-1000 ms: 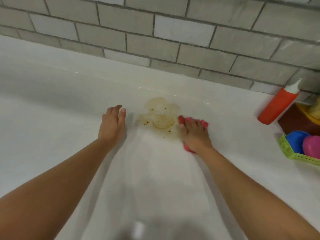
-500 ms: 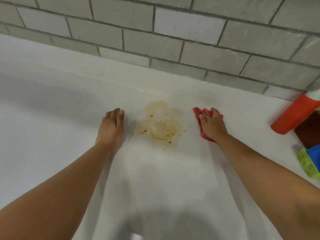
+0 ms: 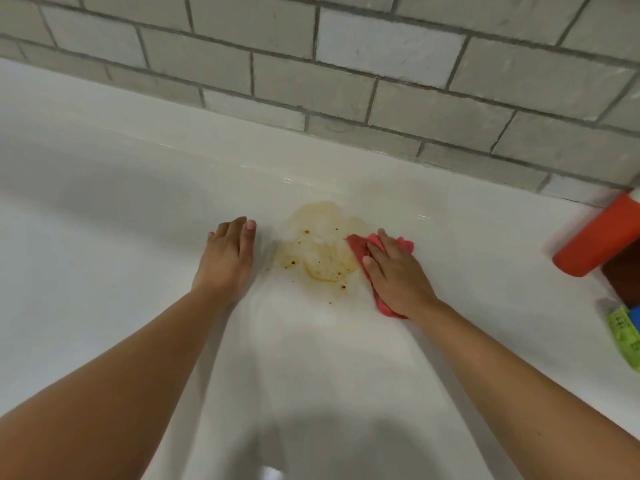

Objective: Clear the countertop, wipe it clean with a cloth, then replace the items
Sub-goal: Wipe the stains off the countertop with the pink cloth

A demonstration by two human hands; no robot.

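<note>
A yellow-brown stain (image 3: 320, 251) with dark specks lies on the white countertop (image 3: 104, 271), near the tiled wall. My right hand (image 3: 398, 275) presses a red cloth (image 3: 358, 245) flat against the counter at the stain's right edge, fingers straight. The cloth shows past the fingertips and under the wrist. My left hand (image 3: 227, 258) rests flat on the counter just left of the stain, holding nothing.
An orange bottle (image 3: 595, 237) with a white cap stands at the far right by the wall. Below it are a brown board (image 3: 623, 278) and a green basket (image 3: 623, 336) with something blue inside. Grey brick tiles (image 3: 346, 81) back the counter.
My right hand slid the cloth from the stain's lower right out to the right, then back against its right edge. My left hand stayed put. The view shifted left.
</note>
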